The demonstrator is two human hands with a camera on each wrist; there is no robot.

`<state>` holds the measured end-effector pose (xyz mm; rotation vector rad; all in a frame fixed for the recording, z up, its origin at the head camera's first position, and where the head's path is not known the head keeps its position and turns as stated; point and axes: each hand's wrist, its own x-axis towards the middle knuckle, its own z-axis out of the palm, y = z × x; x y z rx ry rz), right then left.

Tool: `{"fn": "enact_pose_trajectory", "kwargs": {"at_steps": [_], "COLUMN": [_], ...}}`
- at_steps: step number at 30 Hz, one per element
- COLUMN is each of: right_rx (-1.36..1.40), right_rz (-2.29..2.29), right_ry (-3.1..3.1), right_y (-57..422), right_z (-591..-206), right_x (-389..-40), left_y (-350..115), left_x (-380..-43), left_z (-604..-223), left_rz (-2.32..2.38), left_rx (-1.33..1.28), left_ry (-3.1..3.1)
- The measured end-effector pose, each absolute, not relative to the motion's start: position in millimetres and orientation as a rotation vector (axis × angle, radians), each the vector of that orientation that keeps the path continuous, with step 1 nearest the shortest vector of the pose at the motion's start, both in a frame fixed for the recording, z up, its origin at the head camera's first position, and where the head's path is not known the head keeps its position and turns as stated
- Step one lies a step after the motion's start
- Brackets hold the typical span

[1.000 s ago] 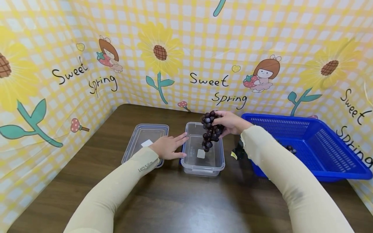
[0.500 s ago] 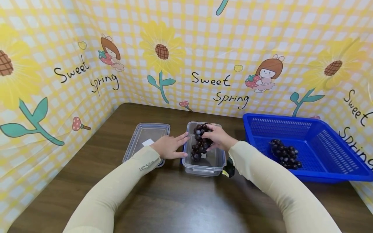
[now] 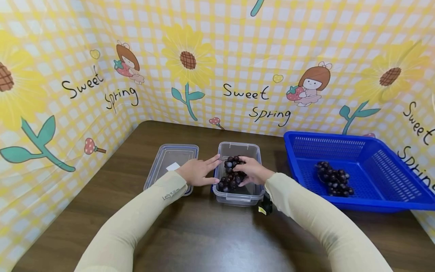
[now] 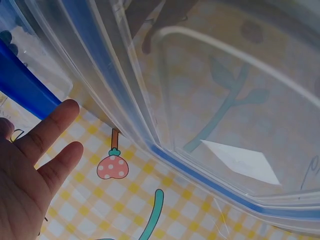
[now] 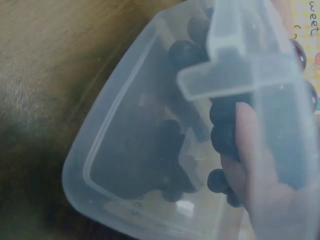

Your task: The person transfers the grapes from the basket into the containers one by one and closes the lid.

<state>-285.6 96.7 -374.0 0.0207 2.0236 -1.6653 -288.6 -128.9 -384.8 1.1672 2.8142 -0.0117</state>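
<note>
A bunch of dark purple grapes (image 3: 232, 178) is down inside a clear plastic food container (image 3: 238, 198). My right hand (image 3: 253, 170) reaches in over the container's right rim and grips the bunch from the right. In the right wrist view, the grapes (image 5: 224, 140) and thumb (image 5: 245, 130) show hazily through the container wall (image 5: 107, 107). My left hand (image 3: 198, 172) has its fingers spread straight, fingertips right at the container's left rim. Under that hand lies a clear lid (image 3: 159, 160) with a blue seal; the lid (image 4: 220, 125) fills much of the left wrist view.
A blue plastic basket (image 3: 374, 206) stands on the right of the brown wooden table (image 3: 204, 234), with another grape bunch (image 3: 334, 180) in it. A black wrist camera (image 3: 267, 206) sits by the right sleeve. Yellow checked cloth (image 3: 217, 68) encloses the back and sides.
My right hand has lowered the grapes from above the container down into it, moving left and toward me. The left hand has stayed at the left rim.
</note>
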Motion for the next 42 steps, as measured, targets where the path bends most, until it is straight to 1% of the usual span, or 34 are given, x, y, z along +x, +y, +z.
{"fn": "enact_pose_trajectory", "kwargs": {"at_steps": [13, 26, 42], "right_rx": [0.012, -0.077, -0.306], "right_rz": [-1.620, -1.464, -0.966], "right_ry": [2.011, 2.007, 2.314], "right_y": [97, 95, 103], "right_z": [-377, -358, -350], "right_x": [-290, -300, -301], "left_y": [-128, -129, -129], "left_x": [-288, -293, -291], "left_z": [-383, -386, -386], "left_rz": [-0.013, -0.020, 0.001], "left_rx": [1.150, 1.175, 1.153], "left_ry": [2.808, 2.810, 2.809]}}
